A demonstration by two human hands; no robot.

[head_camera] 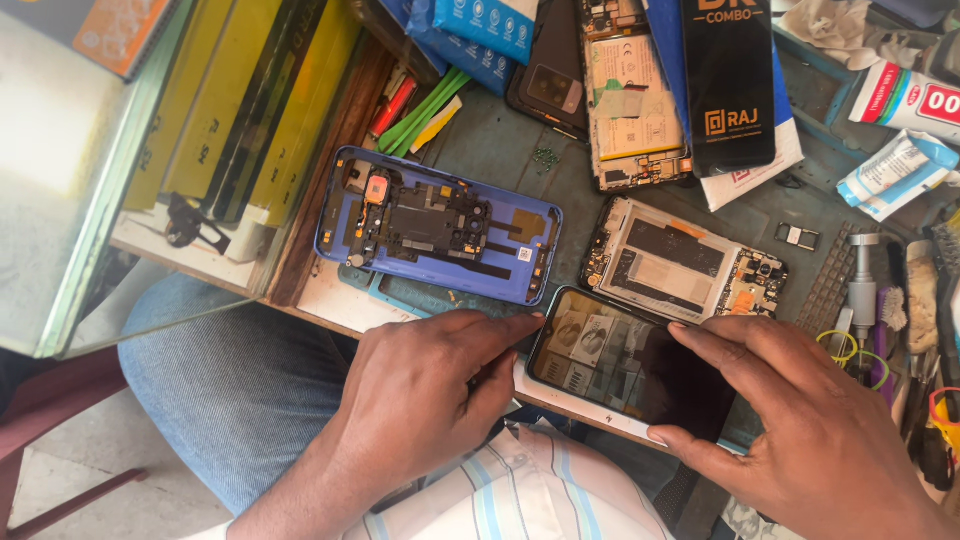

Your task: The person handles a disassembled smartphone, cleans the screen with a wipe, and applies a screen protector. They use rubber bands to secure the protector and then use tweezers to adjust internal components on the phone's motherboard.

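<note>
cluttered workbench (500,140), phone (625,365) at edge

Place: a phone repair shop.
Signs: opened phones (437,224) and bare circuit boards (683,262) on a cluttered bench (560,180), boxed spare parts (729,80), small tools (862,285).

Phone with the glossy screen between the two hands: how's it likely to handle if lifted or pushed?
The phone looks like a thin rigid slab, so probably stiff and lightish. Its glossy glass mirrors the surroundings, so likely slippery and crack-prone. It overhangs the bench edge toward the lap, held only by the left hand and right hand at its ends; a push might tip it off.
</note>
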